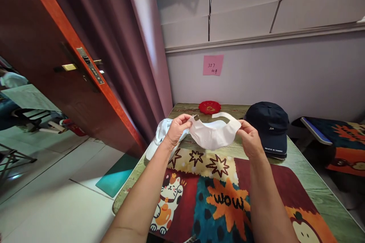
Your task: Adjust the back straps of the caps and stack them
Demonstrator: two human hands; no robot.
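Note:
Between my two hands a white baseball cap (212,136) hangs above the table, its back strap loose and curling upward, with a metal buckle (196,117) at the left side. The fingers of my left hand (178,128) pinch the cap's left edge near that buckle. On the opposite edge, my right hand (251,138) has the cap between thumb and fingers. Behind my left hand lies another white cap (162,131), partly covered by the hand. To the right of my right hand sits a dark navy cap (267,119) with small white lettering on its brim.
A patterned mat (225,197) covers the near part of the wooden table (134,184). At the back stands a red scalloped dish (210,107), below a pink note (213,65) on the wall. An open door (65,72) and curtain are at left. A person is partly visible far left.

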